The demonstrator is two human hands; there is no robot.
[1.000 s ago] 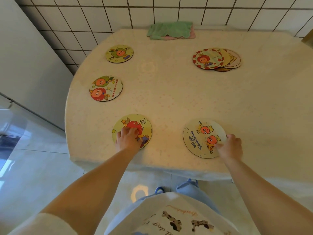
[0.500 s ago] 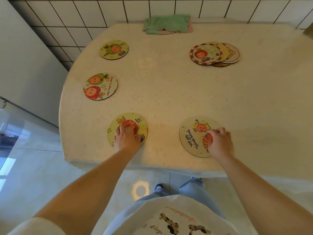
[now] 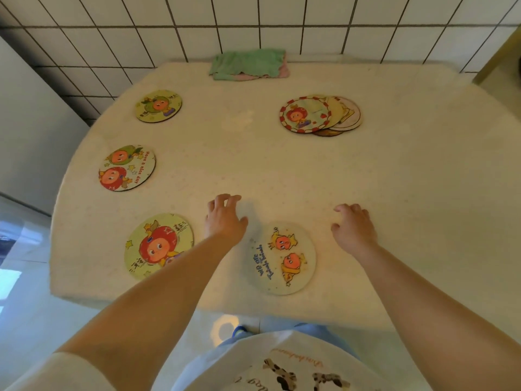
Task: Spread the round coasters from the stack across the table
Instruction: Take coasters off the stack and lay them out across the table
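Single round cartoon coasters lie flat on the cream table [image 3: 394,193]: a yellow-green one [image 3: 158,105] at far left, a two-face one [image 3: 127,167] below it, a big red-face one [image 3: 158,245] near the front edge, and a pale "we are friends" one [image 3: 282,258] front centre. A fanned stack of coasters [image 3: 320,115] sits at the far right, topped by a red-rimmed one. My left hand [image 3: 224,220] hovers between the two front coasters, fingers apart, holding nothing. My right hand [image 3: 353,228] hovers right of the pale coaster, also open.
A folded green cloth over a pink one [image 3: 248,64] lies at the table's back edge against the white tiled wall. A grey cabinet side [image 3: 31,122] stands at the left. The table's rounded front edge is just before my body.
Both hands have lifted off the two front coasters and moved forward over the table. The camera has tilted up, so the table appears lower in view.
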